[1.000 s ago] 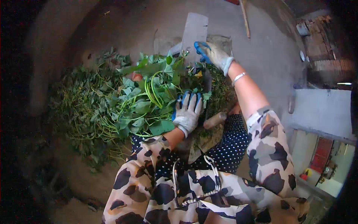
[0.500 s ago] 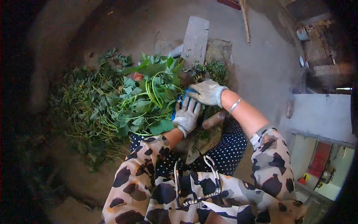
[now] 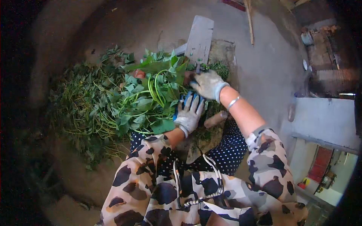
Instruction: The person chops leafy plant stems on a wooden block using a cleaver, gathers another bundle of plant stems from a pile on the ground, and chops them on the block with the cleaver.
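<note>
Green leafy stems (image 3: 124, 101) lie in a big messy heap in front of the person, mostly over on the left. Some of the leaves are bright and wide, and long yellow-green stems bend through the middle. The far left part looks darker and more tangled. From where I stand, I see two hands in pale work gloves with blue on them.

The left hand (image 3: 188, 115) rests palm down at the right edge of the heap. Its grip is spread, with the fingers a little apart and pointing away from the person. Bright leaves sit right beside those fingers. The right hand (image 3: 208, 84) is just past the left one and a bit to the right. Its fingers are bent down and blurry, so I cannot tell if that grip is pinching something. A shiny bracelet (image 3: 233, 101) goes around the right arm.

A round piece of wood (image 3: 216, 119) pokes out near both gloves, close to the knee. Little green bits (image 3: 219, 69) lie beyond the right glove. Past the hands I can see a gray board (image 3: 200, 39), with its near end close to the leaves. A long thin stick (image 3: 249, 24) lies farther off on the floor (image 3: 267, 64). The person has a shirt (image 3: 222, 203) with dark patches and dark pants (image 3: 228, 148) with white dots.
</note>
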